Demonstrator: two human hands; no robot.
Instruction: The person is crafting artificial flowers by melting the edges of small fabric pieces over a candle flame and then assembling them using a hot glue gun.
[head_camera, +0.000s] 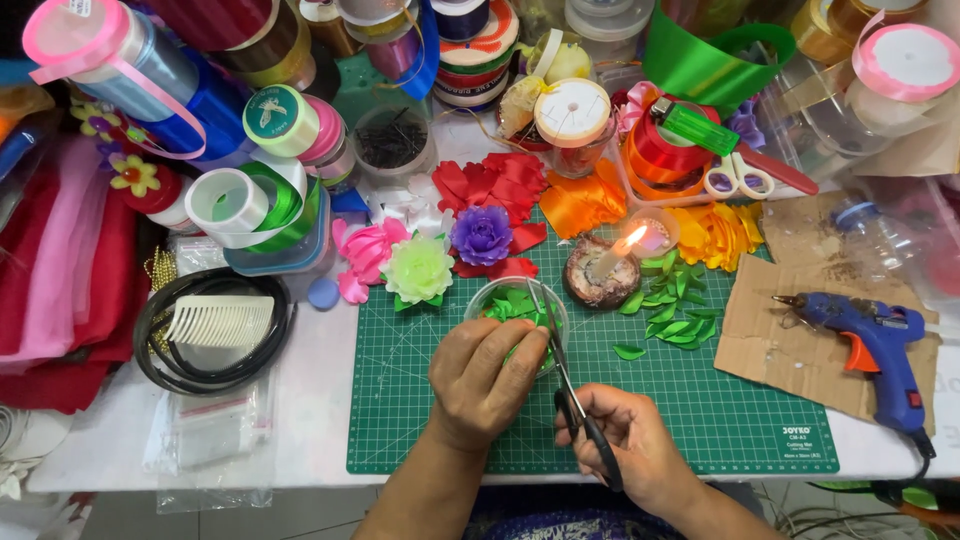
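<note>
While both hands meet at lower centre of the frame, the left hand (485, 375) pinches a green ribbon piece (517, 345) and the right hand (630, 440) works black-handled scissors (565, 385).

Ribbon piece: small, glossy green, mostly hidden under the left fingers, which are curled closed on it; it sits just above the green cutting mat (700, 400), over a clear cup (500, 295) of similar green leaf pieces. Right fingers closed through the scissor loops. Scissors' long axis runs from lower right up toward upper centre, tips passing just right of the left fingers and touching or nearly touching the ribbon; blade gap cannot be told. Left hand nearer the ribbon. Nearby on the counter: lit candle (605, 265), loose green leaves (675, 300), blue glue gun (875, 345) at right.
</note>
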